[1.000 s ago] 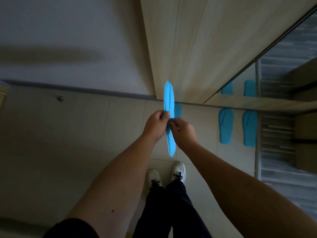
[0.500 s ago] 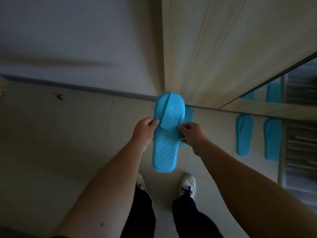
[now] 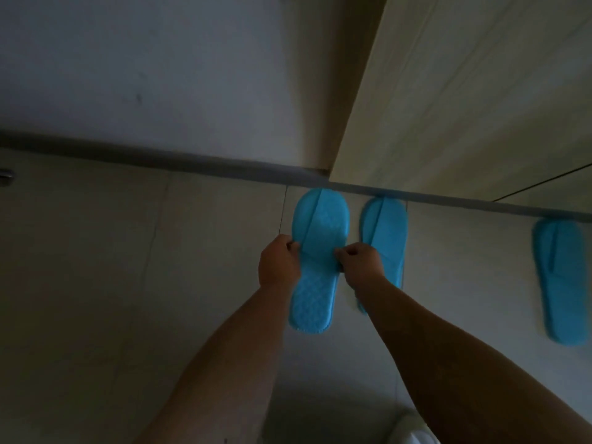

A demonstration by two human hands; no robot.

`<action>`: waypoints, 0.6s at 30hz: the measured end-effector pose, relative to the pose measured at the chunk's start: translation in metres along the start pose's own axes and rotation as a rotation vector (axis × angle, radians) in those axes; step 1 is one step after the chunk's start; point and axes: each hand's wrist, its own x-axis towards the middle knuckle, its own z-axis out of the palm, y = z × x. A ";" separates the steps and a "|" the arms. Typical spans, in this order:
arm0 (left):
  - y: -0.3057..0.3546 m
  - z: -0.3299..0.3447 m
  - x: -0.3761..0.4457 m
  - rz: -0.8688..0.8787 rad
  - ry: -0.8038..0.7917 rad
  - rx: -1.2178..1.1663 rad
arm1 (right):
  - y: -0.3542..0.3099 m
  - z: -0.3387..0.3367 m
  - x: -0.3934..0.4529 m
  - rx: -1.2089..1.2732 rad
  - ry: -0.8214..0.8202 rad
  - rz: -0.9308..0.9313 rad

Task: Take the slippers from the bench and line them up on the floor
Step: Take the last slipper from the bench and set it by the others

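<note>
A bright blue slipper (image 3: 315,261) lies flat, toe toward the wall, low over or on the floor tiles; whether it touches them I cannot tell. My left hand (image 3: 278,265) pinches its left edge at the strap and my right hand (image 3: 360,262) pinches its right edge. Just to its right a second blue slipper (image 3: 384,235) rests on the floor with its toe at the baseboard, partly hidden by my right forearm. A third blue slipper (image 3: 560,280) lies farther right, blurred. The bench is out of view.
A grey baseboard (image 3: 192,161) runs along a pale wall. A light wood cabinet panel (image 3: 448,91) rises at the upper right. Beige floor tiles (image 3: 112,251) stretch to the left. The white toe of a shoe (image 3: 413,431) shows at the bottom edge.
The slipper was first held edge-on, then turned flat, and has come down toward the floor beside the second slipper. The view has dropped closer to the floor and shifted left.
</note>
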 end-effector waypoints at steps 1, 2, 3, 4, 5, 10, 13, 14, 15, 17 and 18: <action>-0.008 0.008 0.013 0.006 0.009 0.004 | 0.004 0.009 0.015 -0.012 0.010 -0.008; -0.015 0.014 0.025 0.018 0.017 0.014 | 0.008 0.018 0.028 -0.020 0.015 -0.012; -0.021 0.018 0.037 0.032 0.024 0.028 | 0.010 0.026 0.039 -0.028 0.019 -0.013; -0.026 0.022 0.049 0.045 0.029 0.045 | 0.012 0.033 0.048 -0.032 0.025 -0.018; -0.031 0.024 0.060 0.055 0.034 0.060 | 0.013 0.041 0.056 -0.035 0.030 -0.020; -0.041 0.034 0.088 0.071 0.062 0.103 | 0.014 0.060 0.077 -0.023 0.050 0.006; -0.039 0.037 0.092 0.054 0.065 0.113 | 0.013 0.063 0.084 -0.072 0.047 0.013; -0.039 0.037 0.092 0.055 0.067 0.119 | 0.012 0.063 0.084 -0.095 0.044 0.016; -0.039 0.037 0.092 0.059 0.071 0.126 | 0.011 0.063 0.085 -0.118 0.045 0.018; -0.042 0.038 0.092 0.067 0.080 0.145 | 0.009 0.063 0.085 -0.154 0.049 0.018; -0.043 0.038 0.092 0.065 0.081 0.152 | 0.008 0.063 0.085 -0.162 0.050 0.021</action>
